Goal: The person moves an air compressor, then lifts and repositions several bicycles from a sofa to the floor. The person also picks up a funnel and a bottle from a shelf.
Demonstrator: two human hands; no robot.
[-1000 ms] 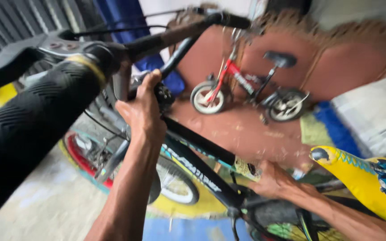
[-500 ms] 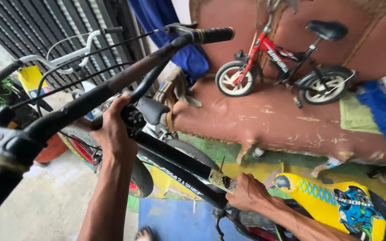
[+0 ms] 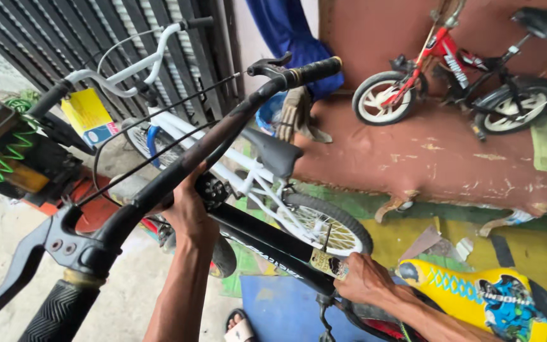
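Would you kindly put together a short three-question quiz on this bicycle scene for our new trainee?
1. True or false: the left hand grips the black handlebar near its middle.
2. What does the right hand hold? A) the yellow seat B) the black frame tube C) the white bicycle
3. What colour is the small bicycle on the raised ledge?

Key: 1 true; 2 B; 3 red.

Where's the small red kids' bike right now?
In the head view the small red bike stands at the upper right on the reddish-brown raised ledge, against the wall, beyond the white bike and right of the hanging blue cloth.
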